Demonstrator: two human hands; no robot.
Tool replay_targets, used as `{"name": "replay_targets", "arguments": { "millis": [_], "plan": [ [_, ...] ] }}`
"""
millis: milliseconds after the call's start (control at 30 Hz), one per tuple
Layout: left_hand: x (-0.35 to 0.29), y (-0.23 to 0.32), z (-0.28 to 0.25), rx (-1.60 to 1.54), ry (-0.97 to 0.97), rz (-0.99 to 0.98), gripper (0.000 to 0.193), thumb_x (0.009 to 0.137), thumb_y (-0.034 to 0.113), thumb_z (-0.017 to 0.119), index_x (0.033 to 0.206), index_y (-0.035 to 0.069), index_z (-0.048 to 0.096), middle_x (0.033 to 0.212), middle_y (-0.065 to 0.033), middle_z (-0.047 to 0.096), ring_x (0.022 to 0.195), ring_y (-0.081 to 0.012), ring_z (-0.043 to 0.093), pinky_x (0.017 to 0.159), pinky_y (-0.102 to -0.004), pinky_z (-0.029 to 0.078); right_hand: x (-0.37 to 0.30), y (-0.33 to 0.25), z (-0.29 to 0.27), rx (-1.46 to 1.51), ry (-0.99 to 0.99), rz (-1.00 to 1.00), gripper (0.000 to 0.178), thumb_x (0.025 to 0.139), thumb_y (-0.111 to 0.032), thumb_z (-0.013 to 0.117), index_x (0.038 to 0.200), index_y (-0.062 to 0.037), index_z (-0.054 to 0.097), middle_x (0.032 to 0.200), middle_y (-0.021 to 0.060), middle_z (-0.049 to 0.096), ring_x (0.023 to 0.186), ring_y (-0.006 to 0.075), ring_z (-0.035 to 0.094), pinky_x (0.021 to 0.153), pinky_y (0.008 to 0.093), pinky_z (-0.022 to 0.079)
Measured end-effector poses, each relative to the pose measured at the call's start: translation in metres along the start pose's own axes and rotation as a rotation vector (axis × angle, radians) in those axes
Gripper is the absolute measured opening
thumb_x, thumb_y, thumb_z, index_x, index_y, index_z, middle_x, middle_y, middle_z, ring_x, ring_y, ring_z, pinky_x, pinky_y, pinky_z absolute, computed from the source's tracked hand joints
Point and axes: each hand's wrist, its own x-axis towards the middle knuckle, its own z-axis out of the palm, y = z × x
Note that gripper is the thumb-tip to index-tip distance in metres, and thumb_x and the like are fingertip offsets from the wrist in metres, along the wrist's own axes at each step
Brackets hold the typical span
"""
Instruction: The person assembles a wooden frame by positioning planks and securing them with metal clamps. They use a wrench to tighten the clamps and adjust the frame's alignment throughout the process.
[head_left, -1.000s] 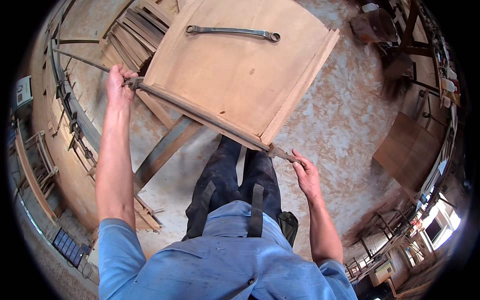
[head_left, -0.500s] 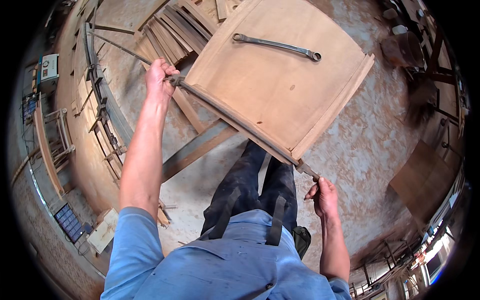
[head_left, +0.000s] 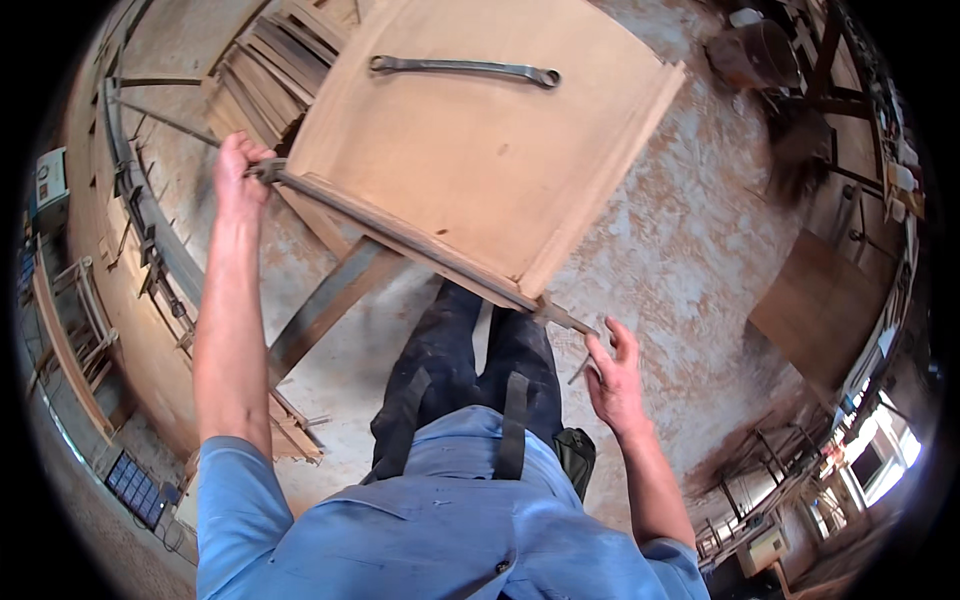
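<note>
A long metal bar clamp (head_left: 400, 228) lies along the near edge of a pale wooden panel (head_left: 480, 160) with raised side rails. My left hand (head_left: 240, 170) is closed round the clamp's bar at its left end, just beside the jaw by the panel's corner. At the other end, my right hand (head_left: 617, 385) has its fingers spread around the tip of the clamp's screw, where a thin cross handle shows. Whether a fingertip touches the screw I cannot tell. On top of the panel rests a double-ended ring spanner (head_left: 465, 69).
Beneath the panel, a wooden beam (head_left: 335, 300) slants toward the floor. Stacked wood strips (head_left: 275, 75) lie beyond my left hand. Racked clamps (head_left: 150, 230) line the left side. A brown bucket (head_left: 755, 55) and a brown board (head_left: 820, 305) stand on the right.
The view has shifted, so the panel and spanner appear farther left. My right hand's fingers have opened from a pinch at the screw's end. My left hand keeps hold of the clamp.
</note>
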Motion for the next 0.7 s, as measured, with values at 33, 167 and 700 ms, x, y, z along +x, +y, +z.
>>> {"name": "replay_targets", "arguments": {
  "millis": [33,167,700],
  "plan": [
    [0.000,0.001,0.000,-0.017,-0.014,-0.014,0.030,0.093,0.008,0.047,0.067,0.015,0.033,0.057,0.0031,0.027,0.049,-0.0103,0.030,0.046,-0.0267,0.029,0.010,-0.015,-0.010,-0.179,-0.010,-0.125,0.047,0.072,0.000,0.073,0.116,-0.0130,0.063,0.134,0.0189,0.046,0.125,0.0397,0.046,0.101,0.0448,0.044],
    [0.000,0.002,0.006,-0.024,-0.008,-0.017,0.028,0.094,0.009,0.046,0.070,0.015,0.034,0.058,0.0035,0.027,0.048,-0.0099,0.030,0.045,-0.0268,0.029,0.023,-0.015,0.002,-0.088,0.045,-0.218,0.037,0.068,-0.013,0.080,0.098,-0.0050,0.061,0.118,0.0157,0.057,0.110,0.0359,0.056,0.092,0.0458,0.048],
    [-0.014,0.001,0.011,0.031,0.038,0.012,0.026,0.094,0.009,0.046,0.071,0.014,0.035,0.059,0.0035,0.026,0.049,-0.0096,0.030,0.046,-0.0265,0.028,0.027,-0.016,0.001,-0.141,0.136,-0.282,0.020,0.076,-0.009,0.075,0.090,-0.0019,0.063,0.103,0.0133,0.064,0.091,0.0316,0.062,0.077,0.0410,0.052]
  ]
}}
